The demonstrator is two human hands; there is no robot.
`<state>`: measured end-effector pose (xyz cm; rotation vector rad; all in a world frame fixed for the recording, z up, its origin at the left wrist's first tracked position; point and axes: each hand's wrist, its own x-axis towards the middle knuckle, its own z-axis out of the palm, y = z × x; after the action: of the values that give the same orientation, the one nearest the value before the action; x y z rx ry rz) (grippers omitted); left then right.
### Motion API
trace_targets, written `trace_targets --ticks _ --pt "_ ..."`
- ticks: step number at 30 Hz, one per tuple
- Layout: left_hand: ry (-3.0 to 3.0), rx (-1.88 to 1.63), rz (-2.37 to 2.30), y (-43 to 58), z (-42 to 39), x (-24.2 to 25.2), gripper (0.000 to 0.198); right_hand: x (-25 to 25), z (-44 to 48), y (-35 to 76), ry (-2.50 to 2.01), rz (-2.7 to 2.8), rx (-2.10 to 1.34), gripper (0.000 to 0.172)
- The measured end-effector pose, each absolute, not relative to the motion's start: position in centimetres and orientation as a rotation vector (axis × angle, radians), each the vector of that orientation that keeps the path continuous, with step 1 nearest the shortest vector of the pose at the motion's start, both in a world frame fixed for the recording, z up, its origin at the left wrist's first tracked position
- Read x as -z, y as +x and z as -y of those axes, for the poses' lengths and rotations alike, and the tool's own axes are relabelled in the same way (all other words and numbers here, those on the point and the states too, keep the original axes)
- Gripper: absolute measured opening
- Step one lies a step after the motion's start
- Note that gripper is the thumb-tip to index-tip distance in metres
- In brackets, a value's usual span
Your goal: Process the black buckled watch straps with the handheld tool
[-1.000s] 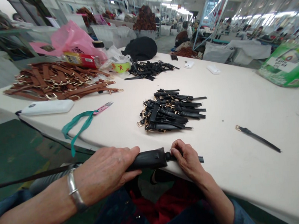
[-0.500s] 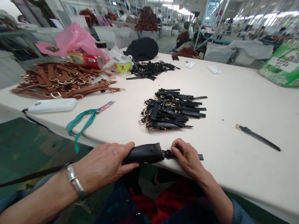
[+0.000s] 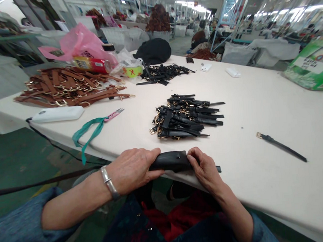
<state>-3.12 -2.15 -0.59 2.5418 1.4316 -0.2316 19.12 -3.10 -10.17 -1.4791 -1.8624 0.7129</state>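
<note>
Left hand (image 3: pixel 133 170) and right hand (image 3: pixel 205 167), both closed in firm grip on a black leather strap (image 3: pixel 171 161), at near edge of the table (image 3: pixel 264 191). Heap of buckled black straps (image 3: pixel 187 116) just farther, one single strap (image 3: pixel 280 146) apart on right.

Our left hand (image 3: pixel 131 170) and right hand (image 3: pixel 205 169) grip a thick black leather strap (image 3: pixel 171 161) at the edge of the white worktable (image 3: pixel 277 190), its narrow end projecting past the right hand. Ahead lies a pile of black buckled straps (image 3: pixel 185 117). To the right lies a single black strap (image 3: pixel 280 146). To the left, pink-handled snips (image 3: pixel 113 114) on a green ribbon (image 3: pixel 87 133) rest near a heap of brown buckled straps (image 3: pixel 66 92).
</note>
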Motion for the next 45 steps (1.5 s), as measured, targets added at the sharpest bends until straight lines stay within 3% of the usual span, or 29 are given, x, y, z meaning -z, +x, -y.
trace_targets --ticks 3,8,32,38,45 --pt "2.516 0.242 -1.425 -3.8 2.2 0.5 0.03 10.1 3.4 19.3 -1.389 1.867 -0.719 0.008" --pt "2.485 0.282 -1.402 -5.5 2.7 0.0 0.026 9.6 4.3 20.4 -1.344 1.98 -0.669 0.02" --pt "2.53 0.295 -1.332 -5.2 2.3 0.1 0.024 9.9 4.5 21.4 -1.401 2.022 -0.703 0.019" --pt "2.528 0.231 -1.391 -2.5 1.7 1.5 0.03 10.1 4.5 21.5 -1.414 2.014 -0.674 0.014" --pt "2.429 0.405 -1.485 -5.5 1.2 0.6 0.037 10.0 4.4 21.4 -1.38 1.975 -0.672 0.023"
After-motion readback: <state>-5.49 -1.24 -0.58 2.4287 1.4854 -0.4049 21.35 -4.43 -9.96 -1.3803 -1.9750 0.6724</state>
